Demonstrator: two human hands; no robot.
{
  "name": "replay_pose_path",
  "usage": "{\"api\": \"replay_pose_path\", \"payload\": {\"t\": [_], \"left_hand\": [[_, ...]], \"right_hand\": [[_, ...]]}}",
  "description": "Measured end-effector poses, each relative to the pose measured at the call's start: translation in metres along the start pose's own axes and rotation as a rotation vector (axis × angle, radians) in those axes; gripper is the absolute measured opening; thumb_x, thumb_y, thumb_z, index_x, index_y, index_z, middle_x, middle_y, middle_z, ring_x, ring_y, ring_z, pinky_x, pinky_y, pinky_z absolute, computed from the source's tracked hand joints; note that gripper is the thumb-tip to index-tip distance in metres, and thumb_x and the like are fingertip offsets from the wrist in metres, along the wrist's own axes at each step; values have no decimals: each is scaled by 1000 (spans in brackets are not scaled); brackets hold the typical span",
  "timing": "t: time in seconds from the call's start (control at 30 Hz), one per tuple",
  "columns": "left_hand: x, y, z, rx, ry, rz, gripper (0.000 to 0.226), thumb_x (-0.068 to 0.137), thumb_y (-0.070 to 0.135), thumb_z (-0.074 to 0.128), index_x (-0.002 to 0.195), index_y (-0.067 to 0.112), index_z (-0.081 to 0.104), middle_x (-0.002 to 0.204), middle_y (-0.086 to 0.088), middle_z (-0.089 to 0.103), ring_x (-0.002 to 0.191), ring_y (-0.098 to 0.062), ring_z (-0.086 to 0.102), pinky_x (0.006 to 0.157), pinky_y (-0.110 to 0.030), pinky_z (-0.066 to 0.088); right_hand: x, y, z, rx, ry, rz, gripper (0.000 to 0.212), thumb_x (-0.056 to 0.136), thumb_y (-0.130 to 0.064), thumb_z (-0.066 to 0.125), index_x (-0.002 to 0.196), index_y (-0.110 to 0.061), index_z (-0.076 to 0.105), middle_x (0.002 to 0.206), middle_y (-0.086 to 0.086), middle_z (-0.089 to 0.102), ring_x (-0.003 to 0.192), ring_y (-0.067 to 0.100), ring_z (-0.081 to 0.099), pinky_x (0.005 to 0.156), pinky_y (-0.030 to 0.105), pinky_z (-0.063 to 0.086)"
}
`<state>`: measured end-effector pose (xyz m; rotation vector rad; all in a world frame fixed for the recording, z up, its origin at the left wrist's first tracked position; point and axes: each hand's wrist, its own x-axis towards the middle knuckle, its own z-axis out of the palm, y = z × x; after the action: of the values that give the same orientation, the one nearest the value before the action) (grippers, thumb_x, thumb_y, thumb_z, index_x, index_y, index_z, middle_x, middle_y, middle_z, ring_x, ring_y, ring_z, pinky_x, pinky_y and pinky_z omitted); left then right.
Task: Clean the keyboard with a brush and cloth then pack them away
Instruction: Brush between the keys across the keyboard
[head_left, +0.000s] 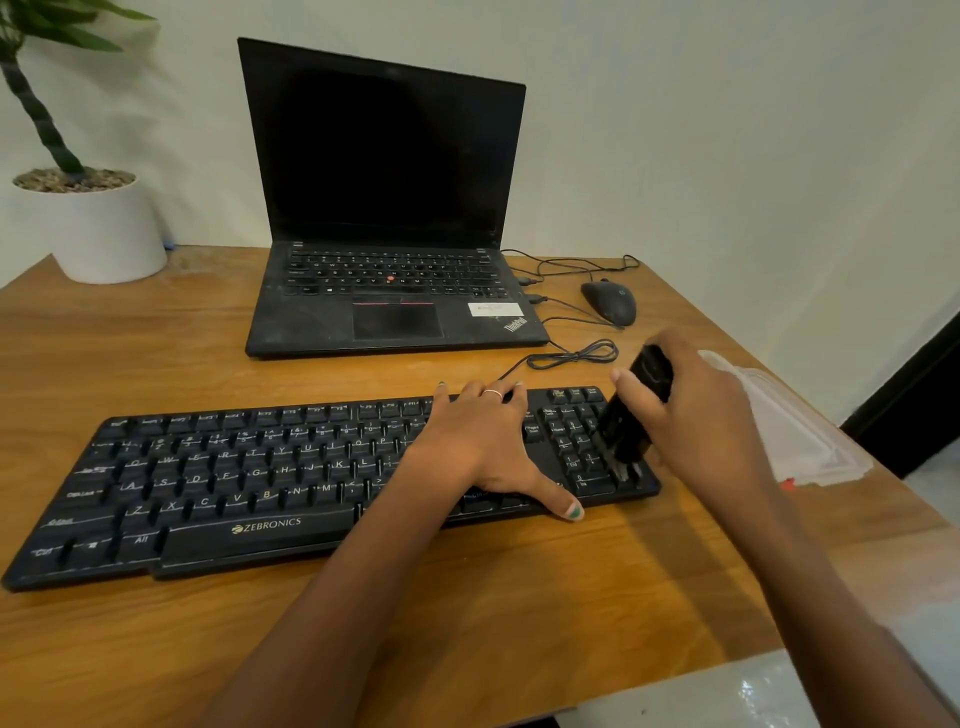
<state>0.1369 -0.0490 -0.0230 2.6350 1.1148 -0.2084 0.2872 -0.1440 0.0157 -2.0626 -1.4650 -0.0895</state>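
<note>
Two bare forearms reach in from the near edge of the wooden desk (156, 649), and everything else sits beyond them. Far left, a white plant pot (104, 234) stands against the wall. Next comes the black keyboard (218, 493), lying slanted across the desk with pale dust lines showing between its keys. Behind it a laptop (384, 208) is open with a dark screen.

Moving right, the left hand (483, 441) lies flat, fingers spread and straight, pressing the keyboard's right-middle section to steady it. Beside it, over the number pad, the right hand (696, 415) has its fingers wrapped round a black brush (631, 415), bristles down and touching the keys near the keyboard's right end. A mouse (610, 303) and looped cable sit behind. Furthest right, a clear plastic case (810, 441) lies at the desk's edge; no cloth is visible.

Brushing looks barely begun, judging by the dust to the left. Done well, short strokes along the key gaps, sweeping debris off one edge while the flat hand stops sliding, would serve best.
</note>
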Motion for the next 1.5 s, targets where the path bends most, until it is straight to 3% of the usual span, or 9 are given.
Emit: {"api": "replay_pose_path", "payload": {"t": [0.17, 0.33, 0.5, 0.67, 0.83, 0.97, 1.13, 1.3, 1.5], "left_hand": [[0, 1, 0, -3, 0, 3, 135, 59, 87, 60, 156, 15, -1, 164, -2, -1, 150, -27, -2, 118, -58, -1], [0, 1, -1, 9, -1, -4, 135, 59, 87, 59, 156, 16, -1, 164, -2, -1, 150, -27, -1, 118, -58, 0], [-1, 1, -1, 5, 5, 3, 134, 59, 87, 59, 156, 15, 0, 164, -3, 0, 150, -27, -1, 118, -58, 0], [1, 1, 0, 12, 3, 3, 134, 59, 87, 59, 156, 15, 1, 164, -3, 1, 150, -28, 0, 118, -59, 2], [1, 1, -1, 5, 0, -1, 135, 59, 87, 59, 156, 15, 0, 164, -3, 0, 150, -28, -2, 118, -59, 2], [1, 1, 0, 3, 8, -1, 134, 59, 87, 60, 156, 15, 1, 164, -2, 0, 150, -27, -2, 118, -58, -1], [2, 1, 0, 5, 0, -2, 135, 58, 87, 59, 156, 16, -1, 164, -2, -1, 150, -28, -2, 118, -59, 0], [2, 1, 0, 9, 5, -4, 135, 59, 87, 59, 156, 15, 0, 164, -2, -1, 150, -28, -2, 118, -58, -1], [1, 1, 0, 1, 7, 1, 134, 59, 86, 60, 156, 15, 0, 164, -3, 1, 150, -27, -1, 118, -58, 0]], "right_hand": [[4, 4, -25, 10, -303, 36, 19, 90, -37, 55, 98, -22, 46, 72, 1, 57, 37, 9, 56, 36, 18, 39], [-5, -6, 5, 62, 29, -54, 24, 91, -40, 53, 103, -21, 46, 72, -10, 51, 64, 15, 59, 52, 37, 54], [14, 1, -17, 66, -266, -12, 21, 89, -37, 56, 97, -20, 46, 76, 1, 61, 43, 15, 60, 38, 22, 44], [9, -7, 12, 114, -22, -88, 23, 91, -38, 54, 100, -18, 46, 74, 0, 59, 51, 15, 59, 45, 36, 53], [20, -4, -9, 131, -284, 11, 21, 91, -34, 56, 97, -17, 47, 75, 4, 64, 42, 18, 61, 38, 26, 48], [7, -15, 16, 3, -3, -104, 24, 91, -39, 53, 104, -20, 46, 76, -3, 58, 64, 17, 60, 54, 37, 54], [17, -13, -5, 45, -242, -3, 21, 91, -38, 53, 100, -21, 44, 74, 2, 61, 44, 15, 61, 41, 26, 51], [5, -15, 18, 87, 19, -88, 24, 91, -40, 51, 103, -20, 45, 77, 0, 60, 63, 17, 60, 55, 42, 55], [12, -11, -1, 94, -189, 1, 23, 91, -37, 54, 100, -18, 46, 73, 4, 62, 44, 17, 61, 38, 28, 51]]}}
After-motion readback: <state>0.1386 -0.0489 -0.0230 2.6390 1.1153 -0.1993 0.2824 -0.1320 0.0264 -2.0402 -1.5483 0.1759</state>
